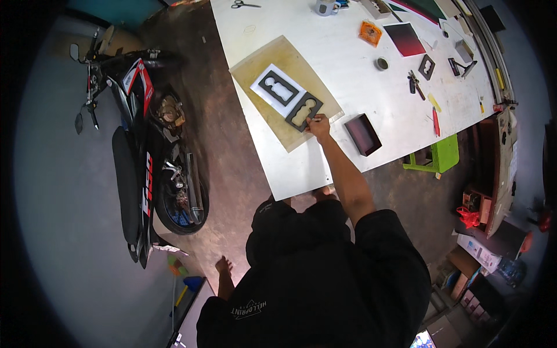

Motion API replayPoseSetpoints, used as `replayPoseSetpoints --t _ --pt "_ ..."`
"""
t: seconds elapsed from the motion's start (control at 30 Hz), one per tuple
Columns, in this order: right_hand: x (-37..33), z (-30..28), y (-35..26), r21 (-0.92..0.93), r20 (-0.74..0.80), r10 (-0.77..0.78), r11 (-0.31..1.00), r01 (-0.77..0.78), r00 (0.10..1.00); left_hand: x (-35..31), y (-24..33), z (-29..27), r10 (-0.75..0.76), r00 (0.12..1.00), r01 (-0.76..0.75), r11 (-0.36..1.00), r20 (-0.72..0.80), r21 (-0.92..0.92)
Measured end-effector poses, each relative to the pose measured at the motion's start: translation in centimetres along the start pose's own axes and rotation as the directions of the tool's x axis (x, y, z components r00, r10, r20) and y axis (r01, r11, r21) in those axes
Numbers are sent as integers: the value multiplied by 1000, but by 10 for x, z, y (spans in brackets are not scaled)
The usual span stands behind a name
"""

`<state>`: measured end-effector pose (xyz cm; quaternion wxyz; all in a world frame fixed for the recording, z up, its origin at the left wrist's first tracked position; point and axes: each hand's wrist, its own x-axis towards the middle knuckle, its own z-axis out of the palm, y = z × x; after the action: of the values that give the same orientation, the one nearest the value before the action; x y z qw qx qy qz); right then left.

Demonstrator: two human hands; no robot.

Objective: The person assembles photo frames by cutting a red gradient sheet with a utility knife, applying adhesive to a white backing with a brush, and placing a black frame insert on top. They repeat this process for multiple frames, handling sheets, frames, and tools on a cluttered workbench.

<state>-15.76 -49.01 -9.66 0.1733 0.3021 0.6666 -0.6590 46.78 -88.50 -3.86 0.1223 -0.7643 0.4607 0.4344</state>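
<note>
Right hand (318, 126) on dark frame (298, 109), lettered motorcycle (142, 165), lettered black shirt (319, 278)

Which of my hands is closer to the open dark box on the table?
Right. Your right hand is just left of the dark box, touching a black cutout frame; your left hand hangs farther off, away from the table.

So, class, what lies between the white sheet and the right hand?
In the head view, a dark cutout frame lies between the white sheet and the right hand, which touches it.
</note>
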Motion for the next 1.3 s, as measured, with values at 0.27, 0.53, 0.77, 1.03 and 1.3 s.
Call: replayPoseSetpoints --t 0.27,0.53,0.77,1.03,1.3 --pt "2 1 -3 38 14 52 998 -53 999 -33 -23 51 0 979 -14 998 205 66" --pt "1 3 -8 28 3 46 999 -46 999 -127 166 151 707 637 -742 671 306 -6" --pt "-5 17 -16 -70 -117 67 995 -75 991 -81 177 148 627 680 -729 633 379 261" --pt "-5 23 -22 -156 -283 95 977 -144 954 111 219 116 466 580 -814 364 668 453" --pt "-7 42 -44 -311 -430 173 893 -326 886 175 490 148 468 589 -397 878 659 -269"
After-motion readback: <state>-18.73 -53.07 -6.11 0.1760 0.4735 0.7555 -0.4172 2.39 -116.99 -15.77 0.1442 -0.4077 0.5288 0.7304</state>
